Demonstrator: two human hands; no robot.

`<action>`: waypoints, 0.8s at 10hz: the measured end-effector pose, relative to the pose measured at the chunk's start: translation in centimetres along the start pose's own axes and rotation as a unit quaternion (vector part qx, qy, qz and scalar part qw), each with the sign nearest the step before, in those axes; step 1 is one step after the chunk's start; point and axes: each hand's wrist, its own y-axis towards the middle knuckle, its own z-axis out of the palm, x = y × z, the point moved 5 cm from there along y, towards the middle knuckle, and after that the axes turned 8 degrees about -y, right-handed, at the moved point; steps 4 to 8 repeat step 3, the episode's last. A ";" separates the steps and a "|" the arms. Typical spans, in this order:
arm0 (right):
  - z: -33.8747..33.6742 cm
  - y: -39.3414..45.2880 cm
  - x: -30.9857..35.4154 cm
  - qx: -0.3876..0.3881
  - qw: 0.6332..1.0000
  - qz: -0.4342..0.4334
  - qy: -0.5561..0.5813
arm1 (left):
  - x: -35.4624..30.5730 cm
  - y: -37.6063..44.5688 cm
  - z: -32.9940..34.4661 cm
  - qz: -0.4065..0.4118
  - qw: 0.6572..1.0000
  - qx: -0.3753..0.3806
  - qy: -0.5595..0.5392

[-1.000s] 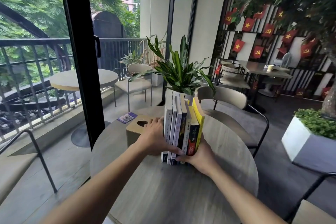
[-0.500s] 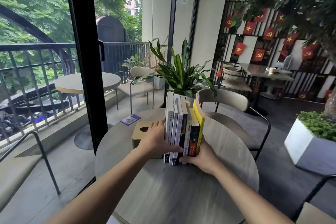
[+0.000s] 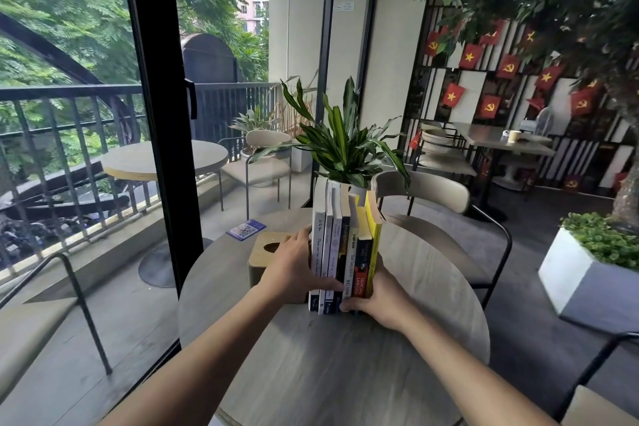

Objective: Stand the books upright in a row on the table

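Several books (image 3: 340, 245) stand upright in a tight row on the round grey table (image 3: 311, 367), spines facing me: white ones on the left, dark ones in the middle, a yellow one on the right. My left hand (image 3: 294, 270) presses flat against the left side of the row, thumb across the lower spines. My right hand (image 3: 383, 299) cups the bottom right corner by the yellow book. The two hands squeeze the row between them.
A wooden tissue box (image 3: 268, 256) sits just left of the books, behind my left hand. A potted plant (image 3: 345, 149) stands right behind the row. A blue card (image 3: 246, 229) lies at the table's far left. A chair (image 3: 428, 197) is beyond the table.
The view has shifted slightly; the hands and the row of books keep the same hold and position on the table.
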 end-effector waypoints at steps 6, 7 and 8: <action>-0.8 -1.2 1.1 -0.038 0.999 -0.001 -0.021 | -1.4 -1.3 -0.6 0.025 0.999 0.001 0.038; -0.8 -1.2 1.1 -0.038 0.999 -0.001 -0.021 | -1.4 -1.3 -0.6 0.025 0.999 0.001 0.038; -0.8 -1.2 1.1 -0.038 0.999 -0.001 -0.021 | -1.4 -1.3 -0.6 0.025 0.999 0.001 0.038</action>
